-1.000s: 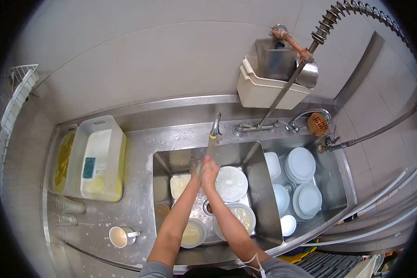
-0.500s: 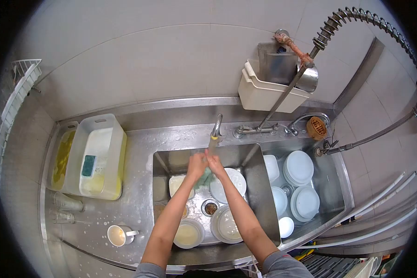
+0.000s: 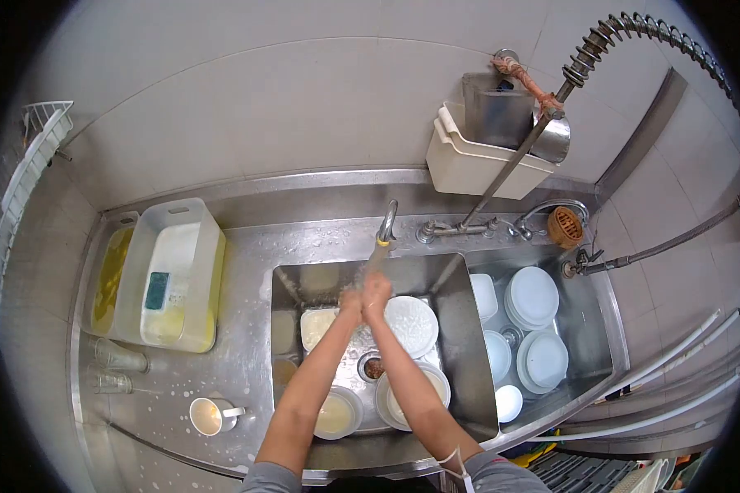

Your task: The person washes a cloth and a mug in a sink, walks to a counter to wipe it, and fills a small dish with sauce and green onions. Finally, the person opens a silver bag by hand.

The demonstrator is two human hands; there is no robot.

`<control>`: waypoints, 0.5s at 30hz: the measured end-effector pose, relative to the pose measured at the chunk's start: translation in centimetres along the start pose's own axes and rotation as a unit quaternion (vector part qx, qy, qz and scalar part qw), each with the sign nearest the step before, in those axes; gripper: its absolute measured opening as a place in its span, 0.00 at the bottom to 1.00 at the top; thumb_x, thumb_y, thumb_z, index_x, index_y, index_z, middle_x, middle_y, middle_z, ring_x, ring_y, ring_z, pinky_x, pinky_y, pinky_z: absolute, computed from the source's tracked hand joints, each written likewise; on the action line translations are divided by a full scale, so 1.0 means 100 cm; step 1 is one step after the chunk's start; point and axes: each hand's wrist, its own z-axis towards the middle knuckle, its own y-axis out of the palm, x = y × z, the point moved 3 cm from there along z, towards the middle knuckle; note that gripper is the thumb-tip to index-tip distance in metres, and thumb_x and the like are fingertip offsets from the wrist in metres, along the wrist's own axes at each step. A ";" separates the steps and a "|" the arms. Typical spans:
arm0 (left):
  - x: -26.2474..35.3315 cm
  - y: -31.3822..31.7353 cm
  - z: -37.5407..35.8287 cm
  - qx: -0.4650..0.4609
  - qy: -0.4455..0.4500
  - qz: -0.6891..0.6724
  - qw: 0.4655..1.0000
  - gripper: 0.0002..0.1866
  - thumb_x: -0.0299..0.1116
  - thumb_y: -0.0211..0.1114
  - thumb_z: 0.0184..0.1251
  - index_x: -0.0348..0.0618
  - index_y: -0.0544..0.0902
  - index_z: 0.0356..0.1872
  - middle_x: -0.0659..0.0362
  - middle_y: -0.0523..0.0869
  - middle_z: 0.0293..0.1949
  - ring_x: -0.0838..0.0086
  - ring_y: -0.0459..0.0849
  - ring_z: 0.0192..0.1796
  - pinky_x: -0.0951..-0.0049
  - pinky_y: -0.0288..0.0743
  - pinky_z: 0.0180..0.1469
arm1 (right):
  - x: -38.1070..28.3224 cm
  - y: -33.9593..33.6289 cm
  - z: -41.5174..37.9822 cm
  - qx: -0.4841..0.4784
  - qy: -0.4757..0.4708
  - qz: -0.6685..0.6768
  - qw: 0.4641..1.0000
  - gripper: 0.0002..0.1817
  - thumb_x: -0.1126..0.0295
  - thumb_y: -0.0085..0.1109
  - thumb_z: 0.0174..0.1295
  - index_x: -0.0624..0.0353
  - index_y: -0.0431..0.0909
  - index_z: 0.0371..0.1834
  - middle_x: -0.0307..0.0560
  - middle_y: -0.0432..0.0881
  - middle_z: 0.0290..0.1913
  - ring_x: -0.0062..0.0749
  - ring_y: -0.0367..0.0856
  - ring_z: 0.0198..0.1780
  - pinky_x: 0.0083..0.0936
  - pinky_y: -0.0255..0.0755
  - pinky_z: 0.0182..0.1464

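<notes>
My left hand (image 3: 350, 304) and my right hand (image 3: 376, 294) are pressed together under water running from the faucet (image 3: 388, 223), over the left sink basin (image 3: 469, 353). Splashing and blur hide the fingers, so whether they hold anything cannot be made out. Below them in the basin lie a white plate (image 3: 413, 325), a cream rectangular dish (image 3: 317, 324), a round bowl with pale liquid (image 3: 335, 413) and stacked bowls (image 3: 423, 386). The drain (image 3: 372, 367) shows between my forearms.
White dishes (image 3: 533, 297) stand in the right basin. At left are a plastic tub (image 3: 201, 279) with a green sponge (image 3: 157, 291), glasses (image 3: 119, 357) and a white mug (image 3: 207, 417). A cream bin (image 3: 485, 174) and spray hose (image 3: 510, 168) are behind.
Both hands have come closer together and slightly lower under the water. The green cloth seen below them before is no longer visible. The white plate shows more fully.
</notes>
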 end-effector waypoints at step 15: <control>0.094 0.014 -0.086 -0.288 -0.003 0.037 0.957 0.20 0.38 0.64 0.60 0.38 0.75 0.49 0.57 0.82 0.42 0.71 0.82 0.43 0.67 0.78 0.44 | 0.037 -0.028 0.033 -0.237 0.072 0.161 0.955 0.21 0.54 0.49 0.65 0.63 0.77 0.37 0.51 0.79 0.40 0.42 0.78 0.36 0.32 0.72 0.40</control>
